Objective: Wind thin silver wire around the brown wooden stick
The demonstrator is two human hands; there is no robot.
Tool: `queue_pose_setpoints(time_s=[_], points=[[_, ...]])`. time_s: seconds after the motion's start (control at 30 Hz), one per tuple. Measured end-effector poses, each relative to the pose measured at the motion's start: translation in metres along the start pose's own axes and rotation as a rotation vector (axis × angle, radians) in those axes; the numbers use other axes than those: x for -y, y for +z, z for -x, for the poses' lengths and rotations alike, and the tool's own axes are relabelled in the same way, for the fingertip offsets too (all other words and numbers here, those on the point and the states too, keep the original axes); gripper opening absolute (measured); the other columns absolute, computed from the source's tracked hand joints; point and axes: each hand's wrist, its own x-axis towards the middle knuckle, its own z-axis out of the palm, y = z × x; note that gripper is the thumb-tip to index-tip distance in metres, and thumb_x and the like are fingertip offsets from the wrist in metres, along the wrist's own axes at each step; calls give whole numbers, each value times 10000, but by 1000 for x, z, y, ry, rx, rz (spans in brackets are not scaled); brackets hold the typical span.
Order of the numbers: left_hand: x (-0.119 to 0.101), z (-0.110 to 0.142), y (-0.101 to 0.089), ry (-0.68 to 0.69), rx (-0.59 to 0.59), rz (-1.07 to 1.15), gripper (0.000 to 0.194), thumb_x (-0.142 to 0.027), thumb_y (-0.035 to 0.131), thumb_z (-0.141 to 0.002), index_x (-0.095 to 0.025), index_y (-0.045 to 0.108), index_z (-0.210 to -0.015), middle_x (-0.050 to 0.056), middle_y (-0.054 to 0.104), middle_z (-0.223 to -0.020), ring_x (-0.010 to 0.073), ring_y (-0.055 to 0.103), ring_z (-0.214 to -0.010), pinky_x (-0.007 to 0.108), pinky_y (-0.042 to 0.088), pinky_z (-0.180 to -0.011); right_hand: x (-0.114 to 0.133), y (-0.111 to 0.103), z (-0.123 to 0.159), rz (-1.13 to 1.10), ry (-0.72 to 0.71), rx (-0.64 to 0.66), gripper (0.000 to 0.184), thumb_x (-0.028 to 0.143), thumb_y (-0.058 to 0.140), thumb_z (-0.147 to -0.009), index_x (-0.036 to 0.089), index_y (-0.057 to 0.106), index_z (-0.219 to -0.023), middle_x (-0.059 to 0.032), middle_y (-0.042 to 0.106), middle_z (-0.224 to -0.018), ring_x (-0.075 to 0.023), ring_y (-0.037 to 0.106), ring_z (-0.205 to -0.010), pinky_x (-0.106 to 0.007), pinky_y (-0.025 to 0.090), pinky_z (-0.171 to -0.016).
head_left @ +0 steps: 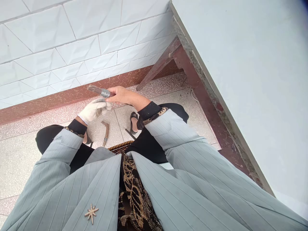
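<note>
Stick (97, 90) with a tight band of wire (105, 93) round it is held out above the floor (21, 160), in front of the tiled wall (48, 29). At the left, the gloved left hand (93, 110) has its fingers partly curled just below the wire; whether they pinch anything, I cannot tell. The stick's far end looks rough and splintered, so it may snag or prick; bare skin is best kept off it. The wood should be light, stiff and dry, with little slip, while the wire is probably smooth and springy, and a loose end could scratch. Lower down, a bent stick (106, 133) lies on the floor, apart from both hands. Further right, the bare right hand (120, 95) is closed round the stick's near end, thumb and fingers pressed against the wood, just beside the wire. That seems the soundest place to hold: plain wood, leaving the band uncovered.
</note>
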Motion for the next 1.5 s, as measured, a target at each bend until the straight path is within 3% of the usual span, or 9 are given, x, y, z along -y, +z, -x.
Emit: queue_pose_setpoints(time_s=[0.13,0.33,0.57,0.63,0.93,1.1,1.23,1.33,1.5], points=[[10,-5,0,5,-62,63,141,-220,770,-836,-131,698,-919,61,755,-851,179,750,-757,307,616,-701,2,-3,1,-74,70,-54,169,148,766,-903,153,680,-1048,77,507,-631,-65,383,-518,-202,291,-493],[11,-5,4,82,-184,112,144,-236,750,-864,-160,642,-920,-6,667,-743,129,671,-629,278,573,-653,16,-9,7,-226,128,-108,120,178,715,-997,171,602,-956,78,486,-590,-65,385,-488,-189,293,-461],[7,-7,2,244,-381,-641,50,-129,673,-831,-173,661,-809,-12,653,-734,105,568,-680,237,481,-690,21,-6,9,-432,130,-86,253,344,674,-1065,209,506,-933,87,456,-605,-67,361,-474,-183,261,-439],[8,-8,1,243,-417,-645,21,-152,671,-832,-170,674,-823,-3,675,-773,106,581,-709,245,494,-721,18,-6,8,-435,108,-55,287,371,711,-1043,208,507,-923,86,459,-611,-66,365,-479,-186,265,-441],[3,-1,10,169,-205,101,199,-196,761,-801,-184,652,-967,9,720,-859,147,721,-791,332,629,-833,7,-6,6,-380,89,1,166,301,759,-990,175,652,-1004,71,520,-617,-68,401,-482,-193,314,-457],[-7,2,13,144,-209,262,158,-135,651,-905,-188,650,-1054,-79,529,-689,62,543,-582,272,619,-793,4,-6,4,-379,65,23,124,271,737,-986,174,674,-1030,80,511,-588,-73,398,-478,-192,304,-463],[-9,6,12,112,-57,221,265,-345,785,-928,-174,679,-1101,-123,346,-610,37,289,-461,201,511,-582,2,-6,3,-360,69,9,126,274,745,-981,179,666,-999,79,520,-592,-71,406,-476,-191,307,-463],[-5,11,9,27,57,29,399,-454,875,-847,-151,692,-1033,-118,334,-594,41,243,-456,182,359,-456,6,-8,3,-370,81,-23,122,257,727,-1003,174,639,-986,75,524,-596,-68,410,-480,-186,304,-458],[6,22,6,74,-58,-102,433,-592,772,-888,-180,657,-958,-107,323,-589,54,190,-444,191,194,-410,18,-14,7,-439,80,-115,211,320,714,-1040,185,571,-964,74,508,-616,-61,389,-487,-174,302,-455]])
